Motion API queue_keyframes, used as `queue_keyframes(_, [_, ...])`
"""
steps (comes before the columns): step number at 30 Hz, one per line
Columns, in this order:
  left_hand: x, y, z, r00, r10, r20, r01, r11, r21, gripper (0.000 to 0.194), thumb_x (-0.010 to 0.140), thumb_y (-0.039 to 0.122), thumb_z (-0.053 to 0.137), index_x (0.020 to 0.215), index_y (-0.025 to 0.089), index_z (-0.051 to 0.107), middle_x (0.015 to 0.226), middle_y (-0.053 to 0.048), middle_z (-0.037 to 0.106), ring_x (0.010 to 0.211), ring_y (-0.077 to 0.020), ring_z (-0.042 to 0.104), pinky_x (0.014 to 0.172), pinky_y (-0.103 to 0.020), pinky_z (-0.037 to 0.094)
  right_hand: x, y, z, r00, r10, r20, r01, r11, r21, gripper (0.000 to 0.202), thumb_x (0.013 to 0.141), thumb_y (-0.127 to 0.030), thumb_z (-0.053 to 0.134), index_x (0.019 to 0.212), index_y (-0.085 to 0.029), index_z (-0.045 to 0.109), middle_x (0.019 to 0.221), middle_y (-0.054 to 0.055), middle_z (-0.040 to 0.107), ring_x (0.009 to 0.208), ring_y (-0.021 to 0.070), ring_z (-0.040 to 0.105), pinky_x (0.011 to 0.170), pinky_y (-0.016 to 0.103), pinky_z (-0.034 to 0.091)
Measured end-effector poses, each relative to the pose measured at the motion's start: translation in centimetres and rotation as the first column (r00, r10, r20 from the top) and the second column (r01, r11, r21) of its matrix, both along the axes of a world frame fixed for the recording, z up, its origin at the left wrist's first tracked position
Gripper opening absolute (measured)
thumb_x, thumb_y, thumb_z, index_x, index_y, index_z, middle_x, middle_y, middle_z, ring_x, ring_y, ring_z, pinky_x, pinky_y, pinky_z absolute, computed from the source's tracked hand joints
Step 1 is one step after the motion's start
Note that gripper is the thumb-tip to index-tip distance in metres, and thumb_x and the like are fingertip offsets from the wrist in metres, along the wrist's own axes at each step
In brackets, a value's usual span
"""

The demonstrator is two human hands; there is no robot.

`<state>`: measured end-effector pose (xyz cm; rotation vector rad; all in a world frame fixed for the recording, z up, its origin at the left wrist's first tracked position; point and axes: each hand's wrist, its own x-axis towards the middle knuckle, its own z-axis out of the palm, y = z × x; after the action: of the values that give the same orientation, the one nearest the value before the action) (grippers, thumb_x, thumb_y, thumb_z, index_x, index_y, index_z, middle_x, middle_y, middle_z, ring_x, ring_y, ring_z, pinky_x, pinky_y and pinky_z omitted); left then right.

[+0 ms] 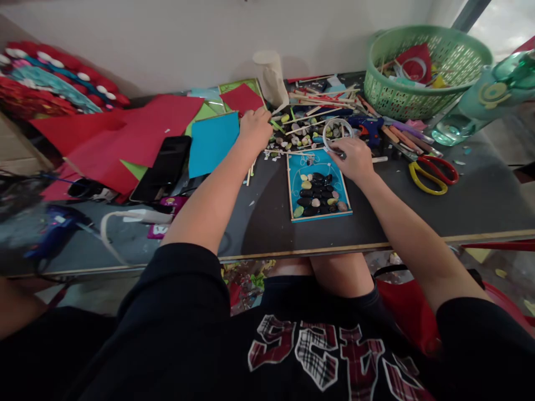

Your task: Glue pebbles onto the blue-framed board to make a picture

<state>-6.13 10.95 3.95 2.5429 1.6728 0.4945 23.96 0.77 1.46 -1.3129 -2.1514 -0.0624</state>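
Observation:
My right hand (353, 159) pinches the near edge of a whitish ring that looks like a tape roll (325, 133), tilted above the pebbles. Just below it lies a blue picture panel (296, 167) with a thin wooden stick frame, rows of black and pale pebbles (317, 194) and a looped white string outline. My left hand (256, 131) reaches farther back, between a blue card (213, 145) and a heap of loose pebbles (298, 131). Its fingers are bent inward and their tips are hidden, so what they hold cannot be made out.
A green basket (412, 103) of scraps stands back right beside a bottle (463, 111). Scissors (432, 175) lie in front. Wooden sticks (321, 100) cover the back. To the left are red sheets (154, 125), a black phone (165, 167) and a blue glue gun (58, 231).

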Motion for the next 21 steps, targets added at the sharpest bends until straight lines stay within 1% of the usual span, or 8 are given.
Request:
queue_keyframes(3, [0.4,0.3,0.0,0.994,-0.027,-0.101,0.021,0.998,-0.058,0.035,0.093,0.04,0.048,0.095,0.021,0.077,0.123,-0.02,0.067,0.142,-0.0434,0.041,0.119,-0.066,0.033,0.0,0.2,-0.1,1.0,0.001,-0.001,-0.001,1.0,-0.017,0.021,0.097,-0.032,0.059,0.104,-0.022,0.075,0.109,0.012,0.078,0.103,0.0311,0.072,0.091,0.043,0.054])
queue_keyframes(6, [0.5,-0.1,1.3,0.988,-0.034,-0.149,0.021,0.996,-0.089,0.041,0.093,0.04,0.04,0.103,0.023,0.077,0.124,-0.019,0.068,0.143,-0.0425,0.041,0.119,-0.067,0.033,-0.1,0.4,-0.4,1.0,-0.006,-0.008,0.006,1.0,-0.024,0.02,0.095,-0.029,0.06,0.104,-0.02,0.076,0.107,0.012,0.078,0.101,0.0312,0.072,0.09,0.043,0.054])
queue_keyframes(8, [0.5,-0.4,2.4,0.987,0.006,-0.16,-0.022,0.995,-0.096,0.041,0.092,0.044,0.043,0.114,0.028,0.074,0.123,-0.014,0.07,0.139,-0.0399,0.046,0.117,-0.064,0.037,-0.1,0.4,-0.4,1.0,-0.001,-0.021,0.001,1.0,-0.024,0.02,0.095,-0.029,0.06,0.104,-0.019,0.076,0.108,0.012,0.078,0.101,0.0313,0.072,0.091,0.043,0.053])
queue_keyframes(13, [0.8,-0.8,4.5,0.991,0.115,0.07,-0.105,0.985,-0.137,0.048,0.096,0.058,0.041,0.134,0.039,0.062,0.13,0.001,0.072,0.124,-0.0264,0.063,0.108,-0.046,0.049,-0.1,0.5,-0.5,0.999,0.031,-0.041,-0.033,0.999,-0.035,0.021,0.095,-0.029,0.06,0.105,-0.019,0.076,0.107,0.012,0.078,0.101,0.0311,0.072,0.091,0.043,0.053])
queue_keyframes(15, [1.1,-1.0,4.6,0.99,0.088,0.106,-0.066,0.978,-0.197,0.054,0.095,0.063,0.041,0.14,0.04,0.058,0.133,0.003,0.071,0.129,-0.0249,0.063,0.107,-0.044,0.049,-0.1,0.5,-0.6,0.999,0.027,-0.043,-0.029,0.999,-0.033,0.021,0.095,-0.029,0.06,0.104,-0.02,0.077,0.106,0.012,0.078,0.1,0.0313,0.072,0.09,0.043,0.053])
queue_keyframes(18, [1.0,-1.2,4.2,0.983,-0.01,0.184,0.066,0.95,-0.305,0.068,0.09,0.067,0.046,0.15,0.035,0.049,0.138,0.002,0.069,0.132,-0.0242,0.061,0.104,-0.044,0.05,-0.1,0.5,-0.6,0.999,0.016,-0.041,-0.018,0.999,-0.033,0.021,0.095,-0.029,0.06,0.104,-0.02,0.077,0.108,0.012,0.078,0.1,0.0317,0.072,0.09,0.044,0.053])
queue_keyframes(20, [0.5,-1.2,3.8,0.955,-0.039,0.294,0.139,0.935,-0.327,0.073,0.089,0.067,0.046,0.153,0.031,0.043,0.143,0.004,0.066,0.127,-0.0182,0.062,0.104,-0.041,0.049,-0.1,0.5,-0.5,0.999,0.021,-0.037,-0.023,0.999,-0.037,0.021,0.096,-0.029,0.061,0.105,-0.02,0.076,0.109,0.012,0.078,0.1,0.0317,0.071,0.09,0.044,0.053])
queue_keyframes(21, [0.1,-1.0,3.6,0.943,-0.021,0.333,0.135,0.937,-0.323,0.074,0.089,0.067,0.044,0.153,0.031,0.041,0.146,0.007,0.064,0.124,-0.0144,0.062,0.105,-0.039,0.049,-0.1,0.5,-0.4,0.999,0.026,-0.034,-0.028,0.999,-0.039,0.021,0.095,-0.029,0.061,0.105,-0.019,0.076,0.108,0.012,0.077,0.1,0.0316,0.071,0.09,0.044,0.053])
